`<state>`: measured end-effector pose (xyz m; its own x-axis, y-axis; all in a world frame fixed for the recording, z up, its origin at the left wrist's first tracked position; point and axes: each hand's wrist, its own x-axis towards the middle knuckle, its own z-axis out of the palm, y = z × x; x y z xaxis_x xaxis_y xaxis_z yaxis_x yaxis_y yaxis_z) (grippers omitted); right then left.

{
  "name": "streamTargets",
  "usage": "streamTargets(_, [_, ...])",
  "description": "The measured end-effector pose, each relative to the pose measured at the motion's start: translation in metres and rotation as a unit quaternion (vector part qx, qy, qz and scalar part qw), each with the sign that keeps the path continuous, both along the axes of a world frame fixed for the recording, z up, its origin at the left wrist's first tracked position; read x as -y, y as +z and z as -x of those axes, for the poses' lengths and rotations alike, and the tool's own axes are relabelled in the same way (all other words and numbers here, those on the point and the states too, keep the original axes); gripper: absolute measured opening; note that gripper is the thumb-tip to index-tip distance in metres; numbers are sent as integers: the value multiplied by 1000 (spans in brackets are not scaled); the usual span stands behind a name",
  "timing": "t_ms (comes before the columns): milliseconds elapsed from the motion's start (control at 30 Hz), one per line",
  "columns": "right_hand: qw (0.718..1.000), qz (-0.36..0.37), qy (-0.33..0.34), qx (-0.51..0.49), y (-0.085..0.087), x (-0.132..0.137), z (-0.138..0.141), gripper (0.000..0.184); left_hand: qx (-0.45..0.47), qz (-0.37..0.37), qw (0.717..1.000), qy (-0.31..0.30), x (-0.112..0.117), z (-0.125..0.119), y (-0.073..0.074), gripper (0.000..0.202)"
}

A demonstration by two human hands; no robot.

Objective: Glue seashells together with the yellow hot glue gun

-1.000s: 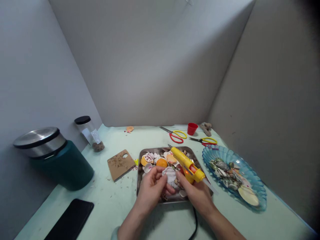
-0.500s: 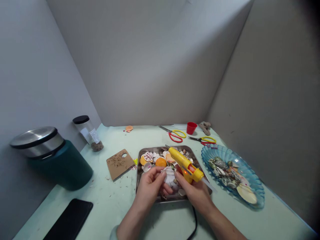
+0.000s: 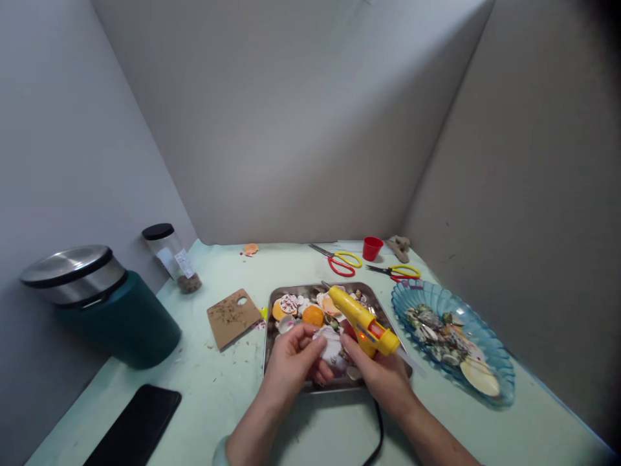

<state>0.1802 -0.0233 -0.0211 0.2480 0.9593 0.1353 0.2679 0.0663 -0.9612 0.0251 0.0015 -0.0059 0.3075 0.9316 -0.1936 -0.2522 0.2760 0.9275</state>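
Note:
Between my two hands is a pale, ribbed seashell [image 3: 332, 346], held over a metal tray [image 3: 334, 390]. My left hand [image 3: 297, 356] pinches the shell's left edge between thumb and fingers. My right hand [image 3: 381, 374] is wrapped around the handle of a yellow glue gun [image 3: 356, 310], and its thumb or fingertip touches the shell's right side. The gun's nozzle points up and to the left, away from the shell; a small orange light glows on its body. Below lie several shells, among them an orange scallop shell [image 3: 313, 316]. The gun's trigger is hidden by my fingers.
At the right stands a blue glass dish [image 3: 499, 362] of shells. Two pairs of scissors [image 3: 347, 262] [image 3: 398, 270] and a red cup [image 3: 372, 248] are at the back. Leftward are a brown board [image 3: 230, 320], a jar [image 3: 172, 255], a green container [image 3: 121, 317] and a phone [image 3: 138, 424]. A black cord [image 3: 379, 433] runs nearby.
My left thumb has shifted slightly on the shell, whose pale face now shows a little more. The glue gun stays almost still in my right hand.

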Motion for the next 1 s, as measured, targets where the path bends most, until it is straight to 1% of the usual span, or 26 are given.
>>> streamTargets(133, [1000,18,-10,16,-1,2,-1,40,-6,3,1000,-2,1,0,4,44])
streamTargets(267, [1000,9,-28,6,-2,1,0,40,-14,8,1000,-3,0,0,4,43])
streamTargets(667, [1000,-19,-11,11,4,4,2,31,-27,13,999,19,2,-1,8,45])
streamTargets(767, [1000,-22,-17,6,5,4,3,30,-30,9,999,19,2,-1,8,44])
streamTargets(867, [1000,-24,-8,5,4,3,3,30,-37,5,999,19,3,0,8,44])
streamTargets(1000, [1000,-22,-14,5,4,3,3,32,-40,0,999,22,4,1,7,42])
